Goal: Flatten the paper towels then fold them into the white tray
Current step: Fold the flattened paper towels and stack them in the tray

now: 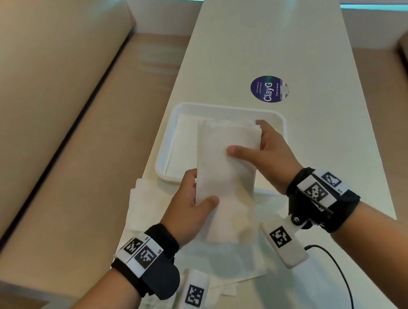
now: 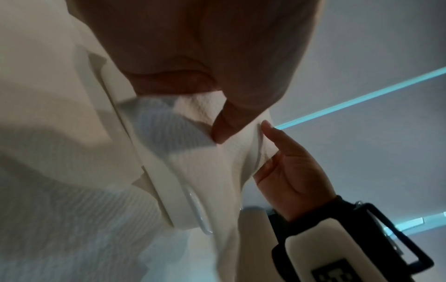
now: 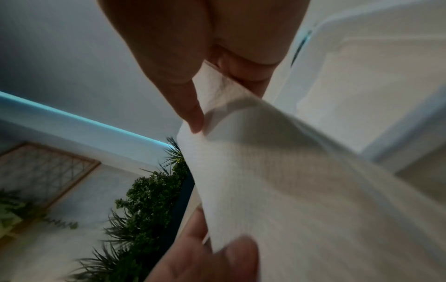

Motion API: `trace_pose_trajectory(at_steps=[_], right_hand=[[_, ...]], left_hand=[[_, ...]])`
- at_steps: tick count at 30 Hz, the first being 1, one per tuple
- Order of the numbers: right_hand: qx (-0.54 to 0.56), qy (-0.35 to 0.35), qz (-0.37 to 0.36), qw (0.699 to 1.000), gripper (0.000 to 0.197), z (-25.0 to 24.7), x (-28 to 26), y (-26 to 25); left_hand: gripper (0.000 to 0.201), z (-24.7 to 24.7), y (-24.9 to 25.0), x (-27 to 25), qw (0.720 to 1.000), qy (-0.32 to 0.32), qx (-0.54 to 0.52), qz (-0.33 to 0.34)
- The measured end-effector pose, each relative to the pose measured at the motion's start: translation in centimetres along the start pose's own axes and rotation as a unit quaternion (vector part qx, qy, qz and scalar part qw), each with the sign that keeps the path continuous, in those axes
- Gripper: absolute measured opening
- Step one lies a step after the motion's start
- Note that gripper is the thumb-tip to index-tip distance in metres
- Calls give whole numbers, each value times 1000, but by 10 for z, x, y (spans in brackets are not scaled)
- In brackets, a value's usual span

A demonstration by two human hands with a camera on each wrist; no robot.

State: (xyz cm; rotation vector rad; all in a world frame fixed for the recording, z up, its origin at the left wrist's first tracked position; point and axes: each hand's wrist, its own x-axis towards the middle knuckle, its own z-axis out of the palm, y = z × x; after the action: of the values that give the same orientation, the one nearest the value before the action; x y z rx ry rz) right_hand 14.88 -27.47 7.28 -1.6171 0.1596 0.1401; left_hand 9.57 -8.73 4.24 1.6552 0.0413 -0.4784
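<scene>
A folded white paper towel hangs in the air over the near edge of the white tray. My left hand pinches its near left edge, thumb on top. My right hand pinches its far right edge, thumb on top and fingers beneath. In the left wrist view the towel runs from my left thumb to the right hand, above the tray rim. In the right wrist view the towel is pinched between thumb and fingers. Another folded towel lies in the tray.
More flat paper towels lie on the white table near its front left edge, under my wrists. A round purple sticker sits beyond the tray. Beige bench seats flank the table on both sides.
</scene>
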Motion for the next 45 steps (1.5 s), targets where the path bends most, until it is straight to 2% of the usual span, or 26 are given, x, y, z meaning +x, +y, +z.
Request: trace_pose_trajectory(at_steps=[5, 11, 16, 19, 22, 24, 27, 30, 33, 35, 39, 42, 45], right_hand=[[-156, -35, -76, 984, 65, -14, 10, -10], [-275, -97, -76, 954, 49, -25, 22, -27], [-296, -98, -77, 947, 40, -24, 33, -32], [-329, -120, -55, 935, 42, -28, 41, -40], [-375, -177, -30, 910, 45, -38, 51, -49], [-418, -194, -16, 887, 40, -48, 60, -54], [-465, -168, -33, 868, 28, -61, 77, -58], [-504, -140, -22, 852, 27, -69, 101, -58], [-579, -150, 10, 801, 29, -71, 125, -49], [-620, -161, 26, 768, 32, -68, 136, -40], [-656, -166, 42, 735, 40, -64, 153, -22], [-667, -168, 54, 724, 50, -62, 162, -12], [-663, -168, 51, 727, 50, -59, 170, -9]], left_hand=[[52, -2, 3, 1, 998, -37, 44, 1], [50, -3, 3, 3, 997, -61, 42, 15], [37, -1, 5, 10, 996, -52, 60, 41], [36, 2, 9, 16, 995, -62, 66, 37], [37, 5, 11, 27, 997, -46, 59, 24], [36, 8, 12, 35, 998, -40, 53, 12], [28, 17, 10, 46, 998, -36, 56, -6], [14, 30, 9, 55, 998, -12, 40, -42], [8, 44, 10, 63, 996, 18, 48, -74], [18, 51, 9, 69, 994, 30, 74, -80], [29, 55, 5, 75, 975, 30, 209, -67], [33, 49, 2, 71, 963, 32, 261, -60], [33, 43, -3, 65, 943, 0, 327, -53]])
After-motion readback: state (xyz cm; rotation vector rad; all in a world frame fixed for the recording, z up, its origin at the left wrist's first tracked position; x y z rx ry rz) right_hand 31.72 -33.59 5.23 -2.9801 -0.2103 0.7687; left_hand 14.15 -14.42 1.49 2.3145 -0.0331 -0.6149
